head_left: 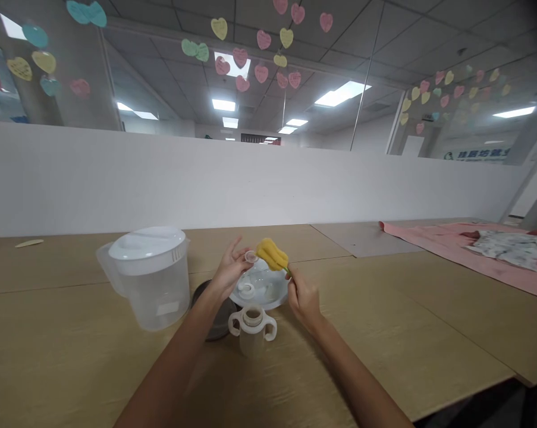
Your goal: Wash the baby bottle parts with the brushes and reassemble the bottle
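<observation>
My left hand (pixel 229 273) pinches a small clear round piece (pixel 251 256), perhaps a bottle nipple, its kind too small to be sure of. Closed around a thin green handle, my right hand (pixel 305 298) holds a yellow sponge brush (pixel 272 254). The brush head is beside the clear piece; I cannot tell whether they touch. Below both hands lies a white bowl (pixel 280 302) with a white ring-shaped part (pixel 246 290) and other pale parts in it. In front of the bowl a two-handled baby bottle (pixel 252 339) stands upright with its mouth uncovered.
A lidded translucent pitcher (pixel 154 291) stands at the left. My left forearm partly hides a dark round dish (pixel 221 324). On the right, a pink cloth (pixel 429 241) bears a patterned fabric (pixel 513 248). A white partition (pixel 259 184) runs behind the wooden table (pixel 384 333).
</observation>
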Tool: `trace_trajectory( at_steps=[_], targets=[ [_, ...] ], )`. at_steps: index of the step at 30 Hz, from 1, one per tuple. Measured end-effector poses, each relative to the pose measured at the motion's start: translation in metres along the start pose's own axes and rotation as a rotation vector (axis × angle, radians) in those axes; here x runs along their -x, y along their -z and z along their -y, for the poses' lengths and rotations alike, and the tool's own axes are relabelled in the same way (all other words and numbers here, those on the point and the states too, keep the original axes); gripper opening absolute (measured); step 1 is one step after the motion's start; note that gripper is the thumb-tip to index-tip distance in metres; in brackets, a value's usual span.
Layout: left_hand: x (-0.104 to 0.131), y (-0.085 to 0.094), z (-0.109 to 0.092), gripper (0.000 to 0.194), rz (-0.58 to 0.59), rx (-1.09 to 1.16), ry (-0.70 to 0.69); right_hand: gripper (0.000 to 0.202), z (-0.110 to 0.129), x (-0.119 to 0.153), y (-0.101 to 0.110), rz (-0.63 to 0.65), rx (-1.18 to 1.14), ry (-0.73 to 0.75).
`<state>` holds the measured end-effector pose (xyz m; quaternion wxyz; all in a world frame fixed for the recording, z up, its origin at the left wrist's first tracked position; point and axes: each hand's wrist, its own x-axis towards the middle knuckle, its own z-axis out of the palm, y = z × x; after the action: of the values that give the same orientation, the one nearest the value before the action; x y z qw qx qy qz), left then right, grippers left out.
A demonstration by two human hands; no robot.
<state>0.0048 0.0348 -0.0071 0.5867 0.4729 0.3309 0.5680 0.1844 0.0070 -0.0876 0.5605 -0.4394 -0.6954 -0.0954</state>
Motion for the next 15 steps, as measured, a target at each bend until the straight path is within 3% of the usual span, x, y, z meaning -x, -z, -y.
trace_trajectory(
  at_steps=[7,12,15],
  targets=[
    [0.009,-0.017,0.01,0.079,0.238,-0.314,-0.161,0.036,0.014,-0.009,0.001,0.12,-0.425,-0.357],
    [0.011,-0.025,0.017,0.072,0.252,-0.64,-0.345,0.043,0.017,-0.016,-0.002,0.12,-0.659,-0.515],
    [0.008,-0.023,0.023,0.065,0.194,-0.677,-0.345,0.047,0.019,-0.018,-0.003,0.061,-0.72,-0.602]
  ],
)
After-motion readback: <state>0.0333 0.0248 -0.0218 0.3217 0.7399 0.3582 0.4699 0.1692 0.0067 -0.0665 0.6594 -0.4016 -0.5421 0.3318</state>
